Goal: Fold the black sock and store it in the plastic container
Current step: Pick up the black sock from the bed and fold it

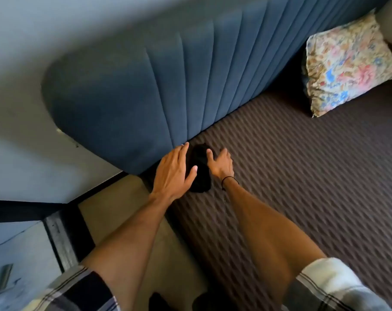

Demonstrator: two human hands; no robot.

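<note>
The black sock (200,169) lies bunched on the brown bed cover (302,176), close to the blue headboard (145,97) and the bed's corner. The left hand (173,171) lies flat beside it, fingers spread, gripping nothing; the right hand (222,163) is loose, thumb on the fabric, holding nothing. No plastic container shows. So near the edge, a careless sweep could push the sock off onto the floor, or leave a crooked fold.
</note>
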